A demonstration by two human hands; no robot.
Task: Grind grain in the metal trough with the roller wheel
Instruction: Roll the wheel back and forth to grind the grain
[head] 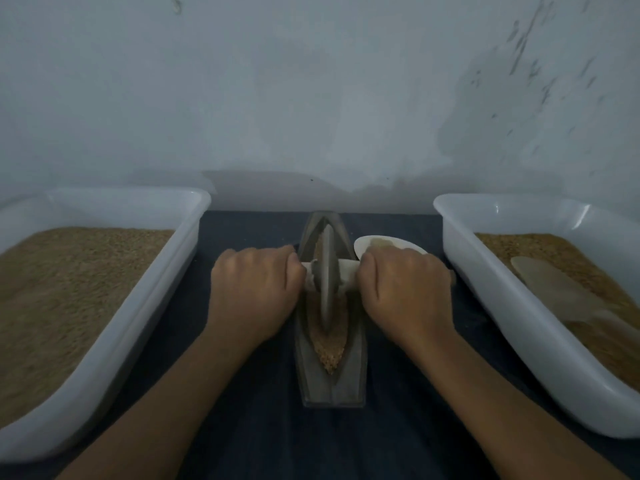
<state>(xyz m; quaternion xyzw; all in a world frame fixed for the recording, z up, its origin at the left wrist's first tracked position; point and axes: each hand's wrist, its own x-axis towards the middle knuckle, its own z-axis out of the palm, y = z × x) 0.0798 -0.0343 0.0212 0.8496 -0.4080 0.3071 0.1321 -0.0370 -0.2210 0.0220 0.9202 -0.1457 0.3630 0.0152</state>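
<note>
My left hand (pixel 254 289) and right hand (pixel 403 289) curl around the roller wheel's (pixel 327 275) white axle handles, mostly hidden in my fists; the wheel stands in the metal trough (pixel 330 382) amid grain (pixel 329 344). Two white trays (pixel 138 306) of grain flank the dark-clothed counter (pixel 398 427), cut off by the frame, below a pale, stained wall (pixel 311 98)

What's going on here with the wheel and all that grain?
A person is grinding grain. The left hand and right hand each grip an end of the white handle through the roller wheel, which stands in the grain-filled metal trough. White tubs of grain sit on the left and right.
</note>
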